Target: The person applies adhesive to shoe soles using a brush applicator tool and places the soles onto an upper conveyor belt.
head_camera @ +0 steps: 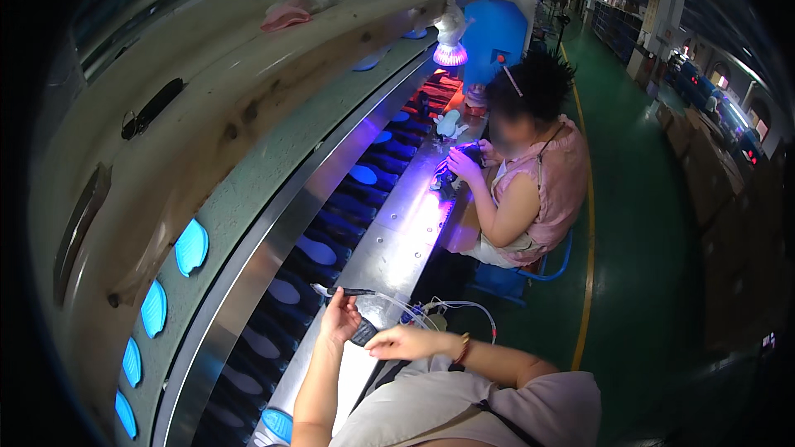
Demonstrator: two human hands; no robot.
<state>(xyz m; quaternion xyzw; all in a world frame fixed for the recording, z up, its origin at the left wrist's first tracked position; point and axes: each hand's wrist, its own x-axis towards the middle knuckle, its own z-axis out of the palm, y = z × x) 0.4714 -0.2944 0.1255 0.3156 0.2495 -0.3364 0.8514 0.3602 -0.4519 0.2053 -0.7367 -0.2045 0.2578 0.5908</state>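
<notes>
My left hand [340, 320] grips a slim black-handled brush tool [351, 292] with a pale tip at its far left end. Clear tubing [404, 306] runs from the tool to the right, over the edge of the metal ledge [388, 242]. Just below the left palm is a dark ribbed piece [364, 331], possibly a shoe part, brightly lit from below or above. My right hand [407, 343] has its fingertips at the lower edge of this piece; whether they pinch it is unclear. A blue shoe sole [277, 424] lies by my left forearm.
Alongside the ledge runs a dark conveyor [261, 320] carrying pale soles. Blue sole-like pieces [153, 309] sit on the green upper belt [248, 223]. Ahead, a seated co-worker [534, 180] handles a dark shoe [447, 174] beneath a hanging lamp [450, 53].
</notes>
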